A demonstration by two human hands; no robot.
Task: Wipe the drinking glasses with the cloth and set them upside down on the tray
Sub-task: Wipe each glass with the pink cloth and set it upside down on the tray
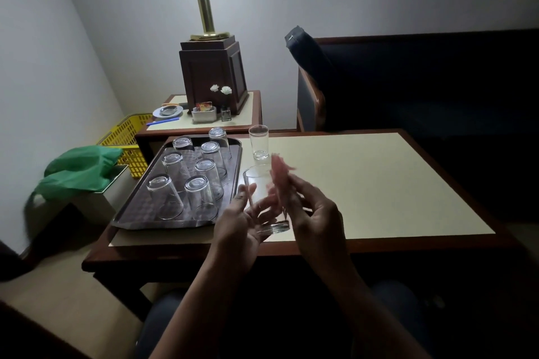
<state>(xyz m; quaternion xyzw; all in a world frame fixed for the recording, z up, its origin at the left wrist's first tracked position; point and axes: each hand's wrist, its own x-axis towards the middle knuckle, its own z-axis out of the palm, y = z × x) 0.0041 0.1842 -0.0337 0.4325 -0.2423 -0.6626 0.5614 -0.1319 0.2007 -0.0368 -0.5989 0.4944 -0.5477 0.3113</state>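
Observation:
My left hand (242,221) grips a clear drinking glass (261,195), mouth up and tilted, over the table's front edge. My right hand (315,213) holds a pink cloth (278,172) against the glass's right side; the cloth is blurred. A second glass (259,141) stands upright on the table just right of the tray. The dark tray (140,213) lies at the table's left and carries several glasses (201,198) upside down.
The low table (379,183) has a cream top with a wooden rim. Behind it a side table (253,108) holds a lamp base (213,73), a saucer and small items. A green bag (78,172) and yellow basket (128,143) sit left; a dark sofa (423,84) is at the right.

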